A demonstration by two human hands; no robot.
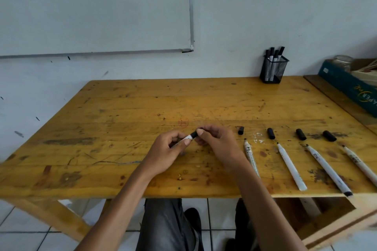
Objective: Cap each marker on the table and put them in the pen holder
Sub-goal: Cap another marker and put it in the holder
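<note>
A white wall-mounted whiteboard [95, 10] with handwritten black words hangs at the upper left, above a worn yellow wooden worktop [122, 112] marked with scratches and dark stains. Near the middle of the front edge, the left hand [167, 153] curls its fingers and thumb round the barrel of a white whiteboard marker [187, 139], holding it just above the worktop with its tip end pointing up and to the right. A black cap [194, 134] sits on that end, pinched between the thumb and fingertips of the right hand [218, 144]; whether it is pressed fully home cannot be told. To the right of the hands, four loose black caps [271, 133] lie in a row on the worktop, each just beyond the bare tip of one of four uncapped white markers [290, 166], which lie side by side, apart from one another, with their tails toward the front edge. At the back edge by the wall, a black wire-mesh pen holder [273, 71] stands upright with several capped markers in it. At the far right lies a teal cardboard box [346, 85].
</note>
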